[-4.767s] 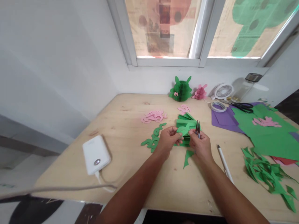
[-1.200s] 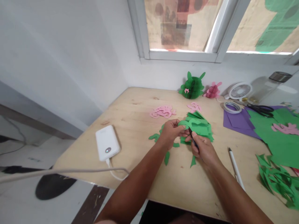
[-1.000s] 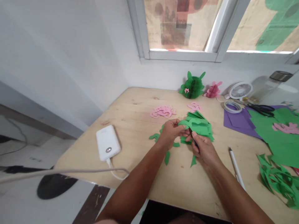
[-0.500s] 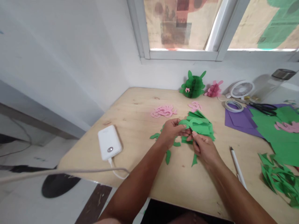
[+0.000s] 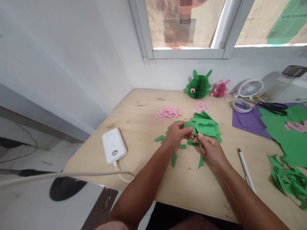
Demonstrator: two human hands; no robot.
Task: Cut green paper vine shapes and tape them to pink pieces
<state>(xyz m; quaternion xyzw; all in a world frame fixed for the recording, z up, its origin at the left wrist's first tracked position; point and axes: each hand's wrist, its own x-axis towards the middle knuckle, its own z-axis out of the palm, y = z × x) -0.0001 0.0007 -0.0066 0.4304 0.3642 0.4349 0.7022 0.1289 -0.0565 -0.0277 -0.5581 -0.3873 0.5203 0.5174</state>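
Observation:
My left hand [image 5: 177,134] pinches a curved piece of green paper [image 5: 189,124] between thumb and fingers. In my right hand [image 5: 211,148] are small dark scissors [image 5: 197,131], their blades at the green piece's right edge; the handles are mostly hidden by my fingers. Just behind both hands lies a pile of folded green paper [image 5: 207,127]. Cut green scraps surround my left hand, among them a curved strip [image 5: 174,159] in front of it and a scrap [image 5: 160,138] to its left. A pointed green scrap [image 5: 200,162] lies beside my right hand.
Pink paper cutouts [image 5: 168,112] lie behind my hands. Paper figures, one green [image 5: 199,85], stand by the wall, near a small fan [image 5: 250,88] and bottle [image 5: 287,81]. Rightward are tape [image 5: 241,106], black scissors [image 5: 273,108], a white pen [image 5: 246,169] and green scraps [image 5: 287,180]. A power bank [image 5: 114,145] sits left.
The view has shifted slightly. Both hands keep their hold near the same spot, and the scissors' blades have moved only a little against the green paper.

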